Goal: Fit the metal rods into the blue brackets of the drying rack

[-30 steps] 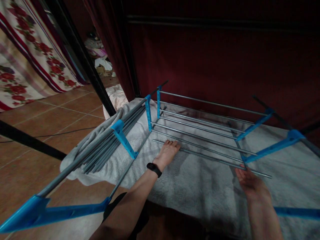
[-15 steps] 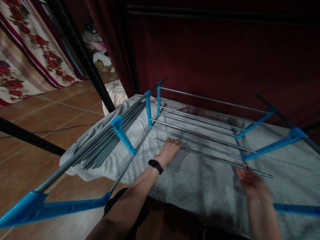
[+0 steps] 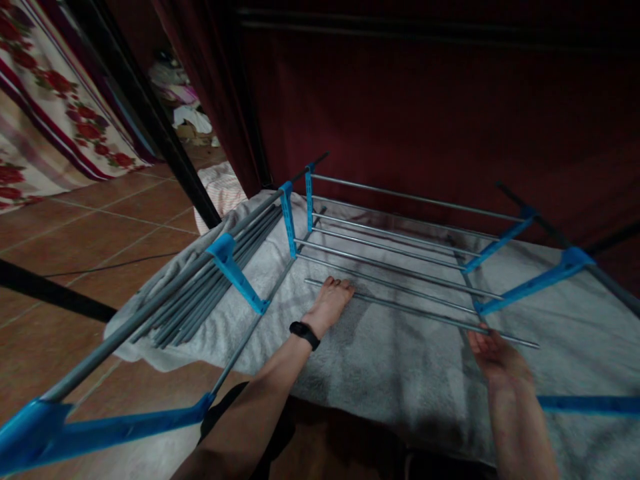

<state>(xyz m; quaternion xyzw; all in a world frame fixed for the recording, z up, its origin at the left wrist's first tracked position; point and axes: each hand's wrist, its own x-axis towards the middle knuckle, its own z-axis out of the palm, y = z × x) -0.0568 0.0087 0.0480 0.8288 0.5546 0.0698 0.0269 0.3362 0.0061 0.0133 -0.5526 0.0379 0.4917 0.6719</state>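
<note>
My left hand [image 3: 330, 303], with a dark band on its wrist, is closed over a grey metal tube [image 3: 410, 309] near the tube's left end. Toward the other end, my right hand [image 3: 495, 353] holds the same tube from below with its fingers curled. The tube lies across in front of a rack frame, roughly parallel to several crossbars [image 3: 400, 249] that join its two sides. Blue plastic brackets [image 3: 239, 275] link long rails on the left side, and another blue bracket [image 3: 533, 283] stands on the right. My palms hide parts of the tube.
Several loose grey tubes [image 3: 213, 293] lie bundled behind the left rail on a grey blanket [image 3: 380, 373]. A dark red panel [image 3: 425, 120] rises behind the rack. Black metal bars [image 3: 150, 127] and a tiled floor [image 3: 115, 207] are at the left, beside a flowered cloth [image 3: 55, 87].
The view has shifted a little, so the rack and my hands appear slightly farther left. Both hands keep hold of the tube, which sits about the same relative to the rack.
</note>
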